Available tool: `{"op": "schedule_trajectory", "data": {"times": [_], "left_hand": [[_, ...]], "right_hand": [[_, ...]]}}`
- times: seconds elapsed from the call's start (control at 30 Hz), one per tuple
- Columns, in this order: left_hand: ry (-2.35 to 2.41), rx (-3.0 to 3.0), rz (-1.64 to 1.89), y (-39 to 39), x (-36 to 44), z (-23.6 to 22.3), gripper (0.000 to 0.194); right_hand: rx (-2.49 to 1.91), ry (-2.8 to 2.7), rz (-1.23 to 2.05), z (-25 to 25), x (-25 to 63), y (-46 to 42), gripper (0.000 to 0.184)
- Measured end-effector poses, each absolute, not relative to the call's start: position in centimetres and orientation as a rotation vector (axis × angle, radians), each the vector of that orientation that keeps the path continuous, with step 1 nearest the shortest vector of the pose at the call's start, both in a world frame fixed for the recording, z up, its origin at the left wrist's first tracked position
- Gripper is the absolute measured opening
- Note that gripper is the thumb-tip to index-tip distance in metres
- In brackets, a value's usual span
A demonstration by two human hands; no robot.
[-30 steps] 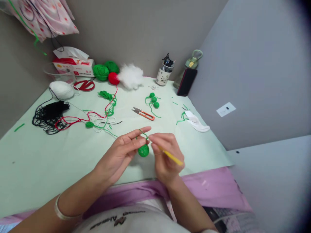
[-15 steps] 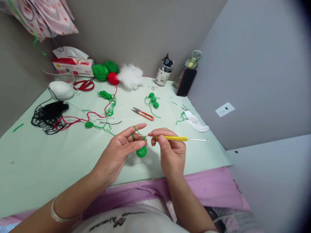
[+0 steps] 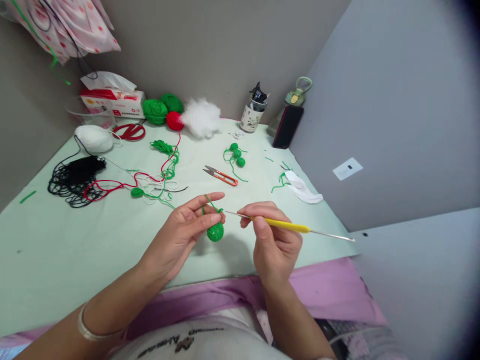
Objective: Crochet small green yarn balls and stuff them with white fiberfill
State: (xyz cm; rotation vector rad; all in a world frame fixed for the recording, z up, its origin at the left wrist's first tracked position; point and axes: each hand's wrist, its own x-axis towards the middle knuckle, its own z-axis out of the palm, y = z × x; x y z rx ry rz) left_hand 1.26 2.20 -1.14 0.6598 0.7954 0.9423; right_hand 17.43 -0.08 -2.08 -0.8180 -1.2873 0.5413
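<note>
Head view: the left hand (image 3: 184, 225) pinches the top of a green crocheted piece (image 3: 215, 233) between the thumb and the fingers behind it. The left index finger is extended, with a strand of green yarn (image 3: 212, 201) passing over it and running down to the top of the piece. The piece hangs below the left fingertips, above the near part of the table cover (image 3: 112, 255).

The right hand (image 3: 276, 242) grips a crochet hook (image 3: 287, 225), thumb and index finger pinching the front of its yellow handle, the other fingers curled. A metal shaft protrudes from each end of the handle. The left-pointing tip lies just beside the top of the piece; contact cannot be determined.

Beyond the hands lie orange-handled thread snips (image 3: 225, 178), with three small green balls (image 3: 237, 154) behind them. Tangled black yarn (image 3: 77, 175) lies to the left; white stuffing (image 3: 202, 118) sits at the back.
</note>
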Motion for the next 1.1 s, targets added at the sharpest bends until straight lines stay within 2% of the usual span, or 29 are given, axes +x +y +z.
{"op": "schedule_trajectory", "data": {"times": [0.17,0.77,0.97,1.1], "left_hand": [[0.782,0.676,0.934,2.15,1.22,-1.13,0.037],[0.823,0.743,0.974,2.05,1.32,-0.80,0.043],[0.818,0.780,0.949,1.96,1.35,-0.63,0.074],[0.803,0.805,0.925,2.13,1.30,-0.58,0.086]], "right_hand": [[-0.886,-1.368,0.540,-1.99,17.32,-0.23,0.016],[-0.889,-1.375,0.487,-2.09,17.41,-0.53,0.019],[-0.880,-1.397,0.511,-2.05,17.34,-0.41,0.018],[-0.903,-1.472,0.504,-2.21,17.49,-0.54,0.017]]}}
